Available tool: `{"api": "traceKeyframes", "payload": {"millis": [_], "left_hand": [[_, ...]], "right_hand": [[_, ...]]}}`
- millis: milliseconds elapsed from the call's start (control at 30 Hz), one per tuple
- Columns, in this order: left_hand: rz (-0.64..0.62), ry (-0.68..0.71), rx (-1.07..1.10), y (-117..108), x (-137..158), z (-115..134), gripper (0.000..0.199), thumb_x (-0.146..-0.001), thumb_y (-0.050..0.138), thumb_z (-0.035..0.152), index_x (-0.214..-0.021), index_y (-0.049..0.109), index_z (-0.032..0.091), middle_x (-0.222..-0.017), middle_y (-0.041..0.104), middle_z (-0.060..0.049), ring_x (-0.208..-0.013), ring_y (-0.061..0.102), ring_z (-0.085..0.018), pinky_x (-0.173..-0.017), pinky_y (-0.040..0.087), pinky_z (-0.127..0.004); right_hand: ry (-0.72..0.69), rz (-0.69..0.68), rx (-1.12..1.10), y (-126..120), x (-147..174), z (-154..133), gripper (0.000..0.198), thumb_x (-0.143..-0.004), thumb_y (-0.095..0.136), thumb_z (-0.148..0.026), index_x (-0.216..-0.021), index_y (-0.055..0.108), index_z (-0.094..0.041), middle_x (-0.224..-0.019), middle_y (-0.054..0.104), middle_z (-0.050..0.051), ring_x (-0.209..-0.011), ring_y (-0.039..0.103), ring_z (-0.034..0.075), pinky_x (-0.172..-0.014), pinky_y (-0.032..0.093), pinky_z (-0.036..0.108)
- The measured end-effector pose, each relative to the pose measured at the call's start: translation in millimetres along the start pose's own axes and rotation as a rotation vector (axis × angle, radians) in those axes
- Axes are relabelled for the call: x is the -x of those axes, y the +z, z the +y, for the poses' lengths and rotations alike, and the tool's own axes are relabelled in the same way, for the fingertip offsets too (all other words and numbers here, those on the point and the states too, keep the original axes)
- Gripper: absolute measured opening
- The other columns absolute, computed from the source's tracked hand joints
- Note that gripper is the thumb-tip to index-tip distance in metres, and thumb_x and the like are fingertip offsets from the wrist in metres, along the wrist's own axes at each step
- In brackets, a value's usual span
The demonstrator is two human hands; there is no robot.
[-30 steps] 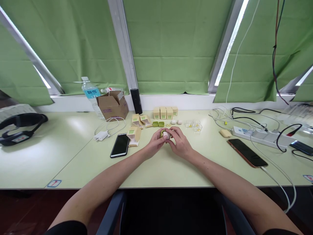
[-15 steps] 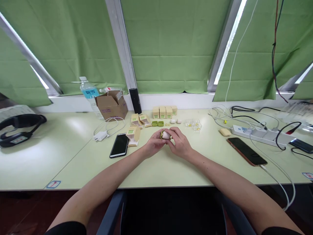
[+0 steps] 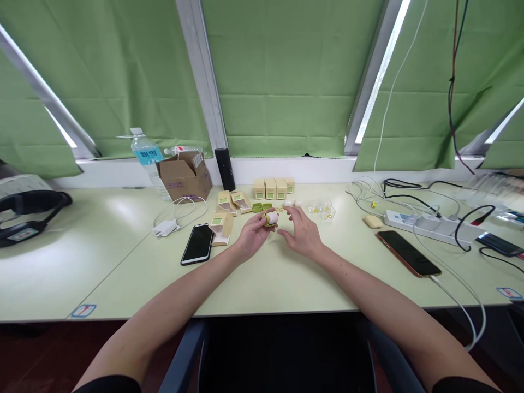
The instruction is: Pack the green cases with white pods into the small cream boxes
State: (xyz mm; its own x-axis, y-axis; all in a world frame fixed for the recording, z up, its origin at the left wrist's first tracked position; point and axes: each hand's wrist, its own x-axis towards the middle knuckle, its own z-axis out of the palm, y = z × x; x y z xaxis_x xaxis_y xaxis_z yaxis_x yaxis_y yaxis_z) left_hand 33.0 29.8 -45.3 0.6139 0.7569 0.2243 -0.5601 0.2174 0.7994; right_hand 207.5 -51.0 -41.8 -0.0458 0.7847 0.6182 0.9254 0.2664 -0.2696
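My left hand (image 3: 252, 236) grips a small white rounded case (image 3: 272, 218) that sits partly in a green cover, above the table. To its right, my right hand (image 3: 302, 233) is apart from the case, its fingers spread with nothing between them. Behind the hands stand a pair of empty-looking green covers (image 3: 262, 207). Partly behind my right fingertips lies another small white piece (image 3: 289, 203). Several clear plastic boxes (image 3: 321, 207) with yellow bits rest to the right. Opened small cartons (image 3: 221, 226) lie to the left, and closed small cartons (image 3: 270, 189) stand in a row behind.
On the left are a black phone (image 3: 197, 244), a white charger (image 3: 166, 228), a brown box (image 3: 185, 177), a water bottle (image 3: 149, 158), a black cylinder (image 3: 225, 169) and headphones (image 3: 33, 215). Another phone (image 3: 408, 254), a power strip (image 3: 429, 228) and loose cables spread over the right.
My right hand has let go of the white case and moved slightly right, its fingers opening. My left hand keeps hold of the case and its green cover.
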Motion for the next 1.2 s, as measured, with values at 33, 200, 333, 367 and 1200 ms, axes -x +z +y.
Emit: {"api": "traceKeyframes", "payload": {"millis": [33,200,333,367,1200], "left_hand": [[0.022,0.026,-0.019,-3,-2,-1,0.039,-0.08,0.08,0.025,-0.117,0.071,0.013,-0.106,0.07,-0.011,-0.086,0.063,-0.018,-0.082,0.049,-0.032],[0.121,0.13,-0.096,-16,-9,-3,0.042,-0.078,0.085,0.028,-0.117,0.071,0.018,-0.106,0.07,-0.007,-0.09,0.065,-0.017,-0.084,0.05,-0.031],[0.143,0.158,-0.128,-19,-11,-4,0.045,-0.077,0.085,0.029,-0.118,0.071,0.019,-0.108,0.069,-0.007,-0.091,0.065,-0.017,-0.085,0.051,-0.031],[0.147,0.158,-0.131,-19,-11,-4,0.045,-0.077,0.085,0.029,-0.118,0.071,0.019,-0.108,0.069,-0.007,-0.091,0.065,-0.017,-0.085,0.051,-0.031],[0.17,0.34,-0.489,-17,-12,6,0.055,-0.072,0.087,0.025,-0.124,0.069,0.023,-0.128,0.066,-0.01,-0.12,0.061,-0.024,-0.097,0.048,-0.033]], "right_hand": [[0.039,-0.034,0.053,-2,-2,3,0.055,-0.095,0.066,-0.036,-0.143,0.046,-0.021,-0.134,0.06,0.015,-0.11,0.065,0.03,-0.078,0.059,0.042],[0.212,-0.177,0.384,-19,-15,28,0.034,-0.096,0.065,-0.031,-0.127,0.063,-0.018,-0.124,0.061,0.019,-0.114,0.058,0.034,-0.085,0.053,0.044],[0.399,-0.254,0.588,-42,-23,55,0.038,-0.096,0.067,-0.038,-0.127,0.066,-0.017,-0.125,0.057,0.022,-0.118,0.055,0.037,-0.094,0.047,0.046],[0.463,-0.293,0.606,-46,-25,61,0.042,-0.096,0.067,-0.042,-0.13,0.065,-0.019,-0.125,0.056,0.023,-0.119,0.056,0.038,-0.095,0.046,0.046],[0.065,-0.436,0.169,-13,-7,-15,0.039,-0.083,0.045,-0.002,-0.11,0.06,-0.026,-0.136,0.051,0.012,-0.11,0.057,0.027,-0.074,0.044,0.031]]}}
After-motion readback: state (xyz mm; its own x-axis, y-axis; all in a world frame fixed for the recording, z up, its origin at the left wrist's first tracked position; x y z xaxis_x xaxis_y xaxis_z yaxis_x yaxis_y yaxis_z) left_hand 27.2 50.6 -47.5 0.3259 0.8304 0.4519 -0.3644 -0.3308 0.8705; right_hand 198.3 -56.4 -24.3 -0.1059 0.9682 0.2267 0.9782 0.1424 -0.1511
